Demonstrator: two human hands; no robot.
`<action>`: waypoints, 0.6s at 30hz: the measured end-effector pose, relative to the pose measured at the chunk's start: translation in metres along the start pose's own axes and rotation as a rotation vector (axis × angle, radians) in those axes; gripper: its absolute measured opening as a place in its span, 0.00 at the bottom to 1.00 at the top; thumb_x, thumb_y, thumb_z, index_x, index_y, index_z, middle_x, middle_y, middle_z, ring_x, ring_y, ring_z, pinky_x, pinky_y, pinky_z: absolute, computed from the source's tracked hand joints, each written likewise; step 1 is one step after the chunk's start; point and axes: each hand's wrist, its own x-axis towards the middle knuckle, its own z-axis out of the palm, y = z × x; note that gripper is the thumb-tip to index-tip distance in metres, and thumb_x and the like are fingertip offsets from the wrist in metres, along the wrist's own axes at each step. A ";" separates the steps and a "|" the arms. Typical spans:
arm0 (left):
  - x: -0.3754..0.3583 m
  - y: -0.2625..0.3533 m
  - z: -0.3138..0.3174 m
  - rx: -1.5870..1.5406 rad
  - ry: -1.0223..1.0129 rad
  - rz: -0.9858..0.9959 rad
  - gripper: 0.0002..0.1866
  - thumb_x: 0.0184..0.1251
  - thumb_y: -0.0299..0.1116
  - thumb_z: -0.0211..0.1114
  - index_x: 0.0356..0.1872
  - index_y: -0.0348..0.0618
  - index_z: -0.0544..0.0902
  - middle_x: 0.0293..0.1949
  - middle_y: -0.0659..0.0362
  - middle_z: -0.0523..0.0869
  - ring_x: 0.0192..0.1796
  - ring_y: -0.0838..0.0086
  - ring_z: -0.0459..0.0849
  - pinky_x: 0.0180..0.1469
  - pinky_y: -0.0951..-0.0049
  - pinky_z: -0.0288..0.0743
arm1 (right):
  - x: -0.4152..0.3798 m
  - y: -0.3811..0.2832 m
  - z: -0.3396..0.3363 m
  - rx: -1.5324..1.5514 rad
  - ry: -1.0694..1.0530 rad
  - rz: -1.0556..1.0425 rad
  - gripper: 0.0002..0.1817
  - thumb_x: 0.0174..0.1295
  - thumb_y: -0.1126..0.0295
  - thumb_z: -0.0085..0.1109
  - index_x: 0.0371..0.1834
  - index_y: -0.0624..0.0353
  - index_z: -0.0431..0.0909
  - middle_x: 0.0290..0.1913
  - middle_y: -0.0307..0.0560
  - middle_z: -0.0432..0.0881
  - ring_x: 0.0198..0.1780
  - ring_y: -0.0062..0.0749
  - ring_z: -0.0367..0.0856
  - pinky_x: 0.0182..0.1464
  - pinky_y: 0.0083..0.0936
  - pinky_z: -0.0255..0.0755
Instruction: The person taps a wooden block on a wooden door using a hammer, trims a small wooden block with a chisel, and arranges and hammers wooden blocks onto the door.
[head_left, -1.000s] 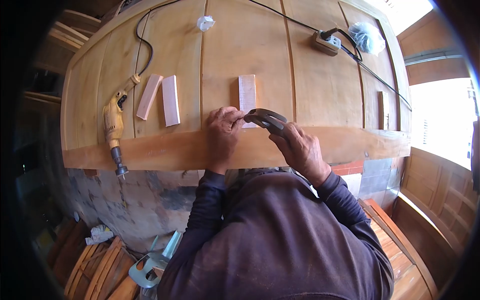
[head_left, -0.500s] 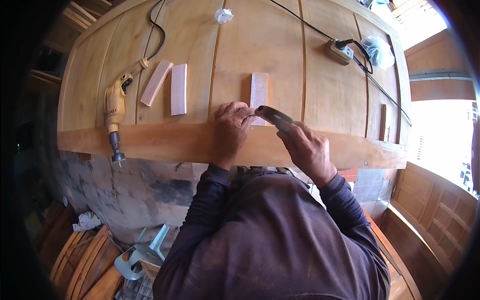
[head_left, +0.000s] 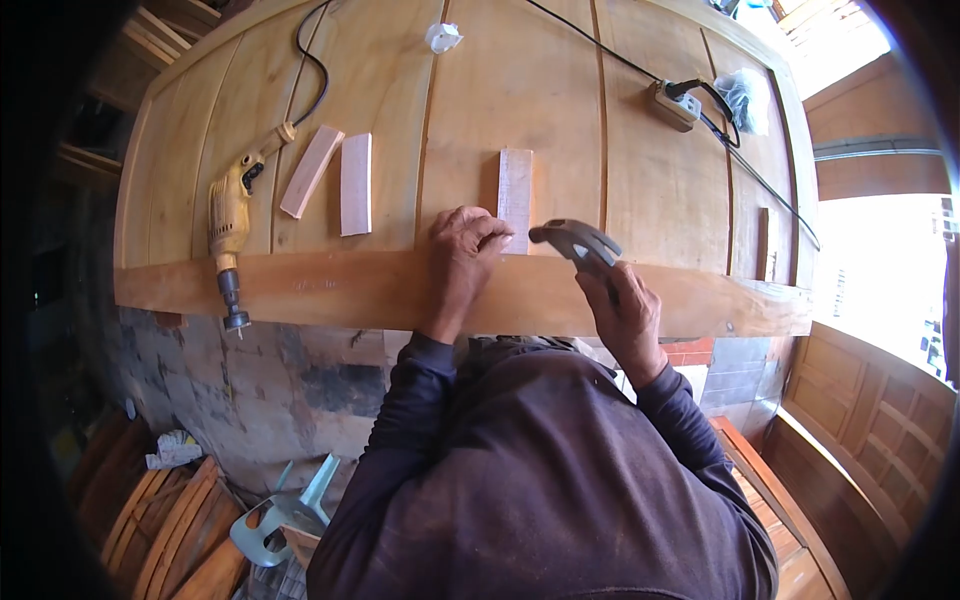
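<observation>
A claw hammer (head_left: 578, 243) is in my right hand (head_left: 632, 312), its dark head raised to the right of a small wooden block (head_left: 516, 190). The block lies flat on the large panelled wooden door (head_left: 560, 110), close to its near edge rail. At the block's lower left side is my left hand (head_left: 465, 255), thumb and fingertips pinched together over the wood. Whatever sits between those fingertips is too small to make out.
A yellow power drill (head_left: 230, 215) lies at left, its bit overhanging the edge, beside two loose wood blocks (head_left: 356, 185). Crumpled white plastic (head_left: 443, 38) is at the back. A power strip (head_left: 676, 106), cable and plastic bag (head_left: 745, 100) lie at right. A plastic chair (head_left: 285, 520) stands below.
The hammer has moved right, away from my left fingertips, and its head has turned. My left hand stays almost in place, still pinching at the block.
</observation>
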 end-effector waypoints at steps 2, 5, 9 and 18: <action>0.010 -0.007 -0.008 -0.053 -0.100 -0.028 0.06 0.65 0.27 0.75 0.42 0.47 0.93 0.41 0.59 0.91 0.47 0.63 0.86 0.54 0.63 0.80 | -0.013 0.007 0.002 -0.003 -0.037 0.061 0.11 0.70 0.70 0.71 0.53 0.58 0.85 0.38 0.51 0.87 0.33 0.47 0.87 0.35 0.38 0.80; 0.030 0.000 -0.024 -0.043 -0.034 -0.111 0.09 0.70 0.29 0.73 0.48 0.43 0.92 0.45 0.54 0.92 0.51 0.59 0.88 0.55 0.61 0.81 | -0.030 0.009 0.010 0.205 0.069 0.177 0.13 0.70 0.70 0.72 0.55 0.59 0.86 0.41 0.52 0.90 0.32 0.39 0.88 0.35 0.33 0.80; 0.049 -0.002 -0.014 0.023 -0.018 0.014 0.13 0.74 0.30 0.70 0.56 0.42 0.90 0.55 0.51 0.91 0.58 0.56 0.88 0.63 0.59 0.80 | -0.057 0.021 0.006 0.681 -0.030 0.628 0.15 0.74 0.66 0.71 0.58 0.61 0.85 0.36 0.41 0.88 0.32 0.17 0.80 0.34 0.22 0.76; 0.059 -0.031 0.000 0.326 -0.210 0.231 0.24 0.68 0.36 0.76 0.66 0.53 0.88 0.71 0.56 0.84 0.73 0.51 0.78 0.76 0.54 0.70 | -0.062 0.023 -0.009 0.273 -0.017 0.447 0.14 0.71 0.59 0.71 0.51 0.55 0.88 0.38 0.50 0.89 0.40 0.44 0.87 0.42 0.33 0.79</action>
